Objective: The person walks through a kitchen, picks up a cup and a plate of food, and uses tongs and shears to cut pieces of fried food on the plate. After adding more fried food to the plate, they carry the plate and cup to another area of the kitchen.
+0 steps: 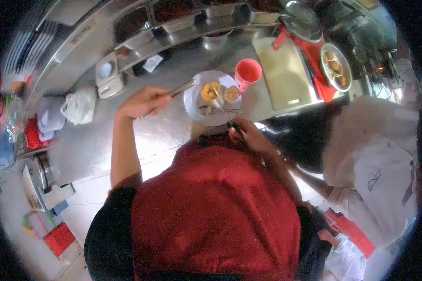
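Note:
On the steel counter, a white plate [190, 105] holds a round yellow-orange food piece [210, 92], a browner piece [230, 94] and some darker bits [205, 109]. Left of the plate, my left hand [147, 100] grips a metal utensil [183, 87] whose end reaches the plate's left edge. My right hand [249, 135], at the plate's lower right, is closed on the dark handle of a knife [236, 129]. The knife's blade points up over the plate, towards the yellow-orange piece. A red cup [248, 72] stands at the plate's upper right.
A pale cutting board [286, 75] lies right of the cup, beside a metal bowl of food [336, 87]. Left are a scale [109, 82] and a white plastic bag [79, 105]. A person in white [380, 173] stands close at the right. Metal containers [173, 18] line the back.

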Action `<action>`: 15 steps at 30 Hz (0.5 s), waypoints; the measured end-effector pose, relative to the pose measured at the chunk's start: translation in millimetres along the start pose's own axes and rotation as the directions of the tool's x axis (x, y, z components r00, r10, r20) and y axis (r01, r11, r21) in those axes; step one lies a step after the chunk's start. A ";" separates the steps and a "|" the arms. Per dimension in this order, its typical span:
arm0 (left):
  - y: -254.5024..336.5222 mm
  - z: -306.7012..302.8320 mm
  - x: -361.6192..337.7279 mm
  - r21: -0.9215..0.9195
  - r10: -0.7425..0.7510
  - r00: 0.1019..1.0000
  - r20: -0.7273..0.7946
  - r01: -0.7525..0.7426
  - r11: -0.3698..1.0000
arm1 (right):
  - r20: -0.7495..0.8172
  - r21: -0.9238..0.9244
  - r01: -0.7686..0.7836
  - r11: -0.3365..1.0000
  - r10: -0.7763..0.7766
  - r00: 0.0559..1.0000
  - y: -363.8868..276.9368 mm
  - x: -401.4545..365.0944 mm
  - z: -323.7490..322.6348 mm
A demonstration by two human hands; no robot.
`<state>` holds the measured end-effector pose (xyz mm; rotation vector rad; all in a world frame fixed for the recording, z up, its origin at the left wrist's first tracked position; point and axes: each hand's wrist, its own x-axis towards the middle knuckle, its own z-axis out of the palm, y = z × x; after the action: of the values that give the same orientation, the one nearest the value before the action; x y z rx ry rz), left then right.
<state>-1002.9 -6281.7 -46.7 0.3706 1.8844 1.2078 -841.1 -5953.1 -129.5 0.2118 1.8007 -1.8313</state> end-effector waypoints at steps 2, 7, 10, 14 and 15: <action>2.3 6.3 -4.5 -0.013 -0.047 0.999 0.015 0.047 0.999 | 0.005 0.039 0.001 0.999 -0.001 1.000 0.1 -0.4 2.2; -6.9 23.4 6.0 0.009 -0.074 0.994 0.085 0.074 0.997 | -0.014 0.135 0.014 0.991 -0.012 1.000 8.4 2.9 4.9; -1.2 32.0 5.8 -0.044 -0.072 0.996 0.059 0.074 0.996 | -0.028 -0.026 0.031 0.999 -0.032 0.999 6.0 3.7 -0.1; -13.0 27.8 9.2 -0.049 -0.080 0.995 0.058 0.083 0.995 | 0.039 0.066 -0.036 0.997 0.033 0.999 1.3 3.2 -0.9; -12.9 25.7 9.2 -0.051 -0.081 0.995 0.059 0.084 0.995 | 0.056 0.046 -0.050 0.998 0.047 0.997 -4.6 1.8 -1.0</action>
<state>-986.0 -6266.8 -66.8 0.2920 1.7983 1.1777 -845.2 -5952.9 -126.5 0.2191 1.7015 -1.8299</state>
